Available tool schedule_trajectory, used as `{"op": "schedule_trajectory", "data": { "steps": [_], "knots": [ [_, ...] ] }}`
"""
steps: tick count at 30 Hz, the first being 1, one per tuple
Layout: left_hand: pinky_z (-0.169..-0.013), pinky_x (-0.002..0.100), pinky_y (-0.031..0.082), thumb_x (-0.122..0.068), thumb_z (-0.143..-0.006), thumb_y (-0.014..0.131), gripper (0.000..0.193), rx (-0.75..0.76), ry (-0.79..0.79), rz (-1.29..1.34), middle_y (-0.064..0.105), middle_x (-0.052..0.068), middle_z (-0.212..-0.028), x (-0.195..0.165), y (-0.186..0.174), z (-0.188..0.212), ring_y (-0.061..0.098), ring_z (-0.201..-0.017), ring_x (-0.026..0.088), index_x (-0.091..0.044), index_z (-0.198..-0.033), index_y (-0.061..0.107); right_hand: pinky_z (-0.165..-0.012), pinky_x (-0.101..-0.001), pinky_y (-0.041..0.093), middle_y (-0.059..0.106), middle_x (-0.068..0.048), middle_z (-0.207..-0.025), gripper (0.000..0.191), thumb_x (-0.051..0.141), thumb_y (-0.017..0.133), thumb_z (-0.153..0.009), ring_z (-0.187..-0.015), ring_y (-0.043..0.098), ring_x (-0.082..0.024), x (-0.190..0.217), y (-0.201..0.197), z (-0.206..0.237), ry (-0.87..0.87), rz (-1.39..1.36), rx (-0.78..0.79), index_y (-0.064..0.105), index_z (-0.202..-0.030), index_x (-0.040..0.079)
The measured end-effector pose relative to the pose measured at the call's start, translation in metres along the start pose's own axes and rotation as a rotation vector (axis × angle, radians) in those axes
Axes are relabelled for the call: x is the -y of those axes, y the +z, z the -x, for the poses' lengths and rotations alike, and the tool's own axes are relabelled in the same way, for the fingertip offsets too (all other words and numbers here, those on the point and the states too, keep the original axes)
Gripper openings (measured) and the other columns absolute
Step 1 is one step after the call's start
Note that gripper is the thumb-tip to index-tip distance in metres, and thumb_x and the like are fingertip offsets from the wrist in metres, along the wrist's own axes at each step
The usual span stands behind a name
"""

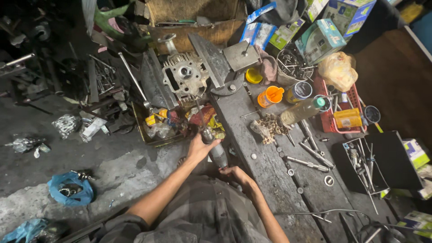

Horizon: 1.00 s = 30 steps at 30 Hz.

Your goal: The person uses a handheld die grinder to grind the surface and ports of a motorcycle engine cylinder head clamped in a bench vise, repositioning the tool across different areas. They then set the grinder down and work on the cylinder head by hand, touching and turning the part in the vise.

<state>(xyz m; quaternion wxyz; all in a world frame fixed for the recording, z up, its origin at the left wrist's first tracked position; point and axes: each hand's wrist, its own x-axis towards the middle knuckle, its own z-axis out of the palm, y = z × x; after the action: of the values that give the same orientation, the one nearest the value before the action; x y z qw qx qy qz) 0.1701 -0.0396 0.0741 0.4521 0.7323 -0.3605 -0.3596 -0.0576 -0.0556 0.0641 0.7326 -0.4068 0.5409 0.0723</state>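
While a blue plastic bag (70, 189) lies crumpled on the grey floor at lower left, the person's left hand (199, 147) reaches up from a bare forearm near the middle of the frame, fingers wrapped around the front of a grey power tool (215, 149). The right hand (237, 174) sits just below it, closed on the tool's rear end — wrist bent inward. The tool's thin shaft points up toward a finned metal engine part (183, 75) clamped at upper centre. Right of that, on the dark workbench (270, 166), stand an orange cup (270, 96) and a red tray (331, 118).
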Motion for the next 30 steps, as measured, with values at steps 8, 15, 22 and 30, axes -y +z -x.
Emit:
{"op": "schedule_trajectory", "data": {
  "steps": [8,15,22,30],
  "knots": [
    [-0.088,0.037,0.057,-0.046,-0.071,0.087,0.065,0.001,-0.019,0.042,0.077,0.008,-0.106,-0.001,-0.001,0.002,0.075,-0.099,0.023,-0.007,-0.118,0.064,-0.089,-0.0268,0.038,0.068,0.005,-0.098,0.041,0.035,0.07,-0.078,-0.093,0.054,-0.01,-0.012,-0.005,-0.02,-0.12,0.086,0.001,0.079,-0.11,0.011],
    [-0.087,0.037,0.057,-0.047,-0.072,0.088,0.065,-0.019,-0.005,0.007,0.077,0.011,-0.105,0.0,-0.001,0.001,0.075,-0.099,0.025,-0.005,-0.116,0.065,-0.087,-0.029,0.037,0.064,0.004,-0.095,0.037,0.036,0.071,-0.08,-0.093,0.052,-0.013,-0.008,-0.004,-0.015,-0.06,0.072,-0.006,0.078,-0.107,0.013],
    [-0.087,0.039,0.058,-0.049,-0.071,0.087,0.068,-0.012,0.001,0.024,0.076,0.013,-0.106,0.001,-0.001,0.002,0.076,-0.099,0.028,-0.004,-0.117,0.064,-0.082,-0.0262,0.038,0.066,0.007,-0.089,0.034,0.036,0.07,-0.079,-0.086,0.055,-0.008,0.001,0.003,0.0,-0.039,0.088,-0.031,0.078,-0.105,0.015],
    [-0.09,0.041,0.056,-0.05,-0.071,0.088,0.075,-0.034,-0.015,-0.086,0.075,0.016,-0.111,0.004,0.002,0.001,0.073,-0.104,0.03,-0.003,-0.124,0.063,-0.068,-0.0301,0.035,0.059,0.005,-0.08,0.027,0.036,0.072,-0.084,-0.073,0.047,-0.011,-0.005,0.0,-0.008,0.016,-0.02,0.029,0.074,-0.1,0.013]
  ]
}}
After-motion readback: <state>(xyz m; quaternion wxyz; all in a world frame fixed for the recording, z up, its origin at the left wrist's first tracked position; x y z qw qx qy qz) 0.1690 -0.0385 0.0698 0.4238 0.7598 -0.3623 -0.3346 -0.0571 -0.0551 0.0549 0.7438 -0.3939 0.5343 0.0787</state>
